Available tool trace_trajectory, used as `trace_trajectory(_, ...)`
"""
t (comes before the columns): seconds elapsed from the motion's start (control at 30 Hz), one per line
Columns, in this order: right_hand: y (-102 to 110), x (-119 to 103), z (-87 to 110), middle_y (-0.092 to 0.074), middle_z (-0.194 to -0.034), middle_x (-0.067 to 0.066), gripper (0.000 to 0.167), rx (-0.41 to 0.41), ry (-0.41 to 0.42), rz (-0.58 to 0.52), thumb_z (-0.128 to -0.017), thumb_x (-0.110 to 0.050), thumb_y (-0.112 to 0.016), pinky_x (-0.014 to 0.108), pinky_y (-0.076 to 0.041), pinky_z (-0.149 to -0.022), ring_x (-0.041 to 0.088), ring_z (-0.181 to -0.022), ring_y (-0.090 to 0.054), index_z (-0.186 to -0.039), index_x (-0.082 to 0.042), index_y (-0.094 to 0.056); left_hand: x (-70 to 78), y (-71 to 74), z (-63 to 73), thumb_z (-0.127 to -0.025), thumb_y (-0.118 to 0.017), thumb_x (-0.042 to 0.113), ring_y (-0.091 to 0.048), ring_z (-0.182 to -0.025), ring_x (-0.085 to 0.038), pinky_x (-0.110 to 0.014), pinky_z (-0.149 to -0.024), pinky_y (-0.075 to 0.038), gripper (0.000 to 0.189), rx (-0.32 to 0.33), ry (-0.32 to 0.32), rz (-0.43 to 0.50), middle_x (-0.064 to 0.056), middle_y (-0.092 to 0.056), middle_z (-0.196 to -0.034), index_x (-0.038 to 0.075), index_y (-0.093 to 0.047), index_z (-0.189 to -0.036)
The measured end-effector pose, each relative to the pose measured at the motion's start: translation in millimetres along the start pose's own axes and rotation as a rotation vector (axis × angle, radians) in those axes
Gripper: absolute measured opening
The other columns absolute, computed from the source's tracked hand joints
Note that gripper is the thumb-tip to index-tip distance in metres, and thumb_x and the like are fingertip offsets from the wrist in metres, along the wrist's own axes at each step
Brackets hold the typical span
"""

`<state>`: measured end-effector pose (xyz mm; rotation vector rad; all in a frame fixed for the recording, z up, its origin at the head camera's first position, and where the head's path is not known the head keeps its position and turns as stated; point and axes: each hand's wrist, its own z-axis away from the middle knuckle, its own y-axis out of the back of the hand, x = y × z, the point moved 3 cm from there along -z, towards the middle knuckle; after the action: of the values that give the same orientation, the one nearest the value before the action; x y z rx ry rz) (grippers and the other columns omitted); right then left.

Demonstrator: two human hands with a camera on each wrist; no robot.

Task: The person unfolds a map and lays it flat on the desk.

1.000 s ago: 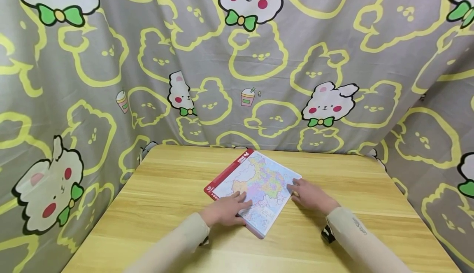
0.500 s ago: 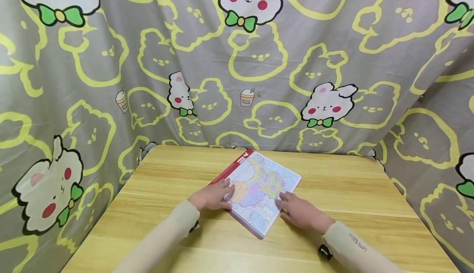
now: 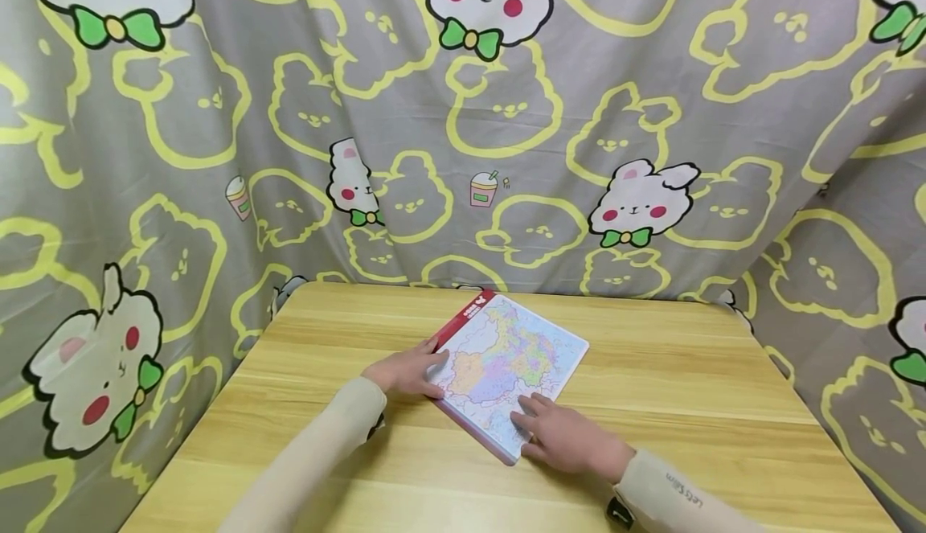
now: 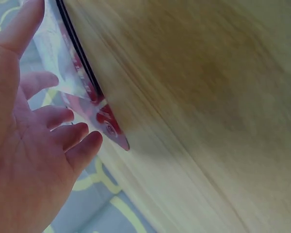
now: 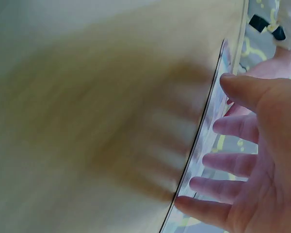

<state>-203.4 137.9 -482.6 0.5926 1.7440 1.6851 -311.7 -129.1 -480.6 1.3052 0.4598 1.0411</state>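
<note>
A flat map board (image 3: 499, 348), with a pastel-coloured map and a red band along one side, lies turned at an angle on the table. At its left corner my left hand (image 3: 407, 371) rests with loosely bent fingers over the edge. My right hand (image 3: 567, 434) touches the lower right edge, fingers spread and nearly straight. In the left wrist view, the hand (image 4: 34, 160) is beside the board's red corner (image 4: 109, 126). The right wrist view has the right hand (image 5: 262, 165) with its fingertips along the dark rim of the board (image 5: 207, 124). Neither hand grips it.
The wooden table (image 3: 687, 388) extends around the board on all sides. A grey curtain (image 3: 528, 131) with yellow outlines and white cartoon animals hangs behind the table and along both sides. Both wrists carry dark straps beside beige sleeves (image 3: 318, 436).
My left hand has slid left and up off the map to the board's left corner. My right hand has moved down along the right edge. The board has stayed in place.
</note>
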Motion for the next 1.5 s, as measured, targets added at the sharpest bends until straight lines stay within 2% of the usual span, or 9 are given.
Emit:
trace_trajectory(0.3, 0, -15, -4.5, -0.043, -0.14, 0.021, 0.06, -0.003, -0.027, 0.008, -0.09, -0.047, -0.057, 0.052, -0.043, -0.093, 0.042, -0.123, -0.044, -0.134, -0.006, -0.054, -3.4, -0.4, 0.1, -0.084, -0.065, 0.051, -0.014, -0.142, -0.031, -0.045, -0.11, -0.024, 0.08, -0.017, -0.006, 0.015, -0.016, -0.012, -0.156, 0.017, -0.034, -0.148)
trace_trajectory(0.63, 0, -21, -8.2, -0.051, -0.132, 0.019, 0.054, 0.027, -0.02, 0.069, -0.089, -0.045, -0.061, 0.049, -0.048, -0.087, 0.04, -0.117, -0.05, -0.127, -0.006, -0.059, -2.5, -1.2, 0.2, -0.075, -0.071, 0.055, -0.013, -0.142, -0.032, -0.047, -0.108, -0.027, 0.091, -0.047, -0.002, -0.023, -0.013, -0.016, -0.156, 0.019, -0.032, -0.149)
trace_trajectory(0.8, -1, -22, -9.7, -0.054, -0.128, 0.017, 0.048, 0.044, -0.011, 0.089, -0.09, -0.039, -0.061, 0.047, -0.05, -0.085, 0.037, -0.114, -0.053, -0.125, -0.006, -0.06, -2.9, -1.7, -0.2, -0.075, -0.071, 0.057, -0.012, -0.142, -0.03, -0.047, -0.108, -0.027, 0.092, -0.055, 0.001, -0.036, -0.012, -0.017, -0.156, 0.02, -0.032, -0.149)
trace_trajectory(1.2, -2, -27, -11.6, -0.055, -0.117, 0.015, 0.059, 0.085, -0.01, 0.093, -0.084, -0.053, -0.063, 0.04, -0.053, -0.07, 0.031, -0.102, -0.055, -0.119, -0.005, -0.06, -1.8, -0.4, -2.2, -0.075, -0.072, 0.057, -0.015, -0.142, -0.033, -0.047, -0.107, -0.03, 0.091, -0.049, -0.01, -0.067, -0.014, -0.021, -0.154, 0.017, -0.035, -0.148)
trace_trajectory(1.5, -5, -26, -11.6, -0.051, -0.128, 0.019, 0.065, 0.042, -0.056, 0.057, -0.085, -0.053, -0.063, 0.047, -0.051, -0.081, 0.04, -0.115, -0.05, -0.126, -0.003, -0.058, 3.6, 3.0, 2.9, -0.076, -0.072, 0.053, -0.015, -0.141, -0.034, -0.048, -0.107, -0.028, 0.089, -0.061, -0.013, -0.058, -0.015, -0.02, -0.155, 0.015, -0.035, -0.148)
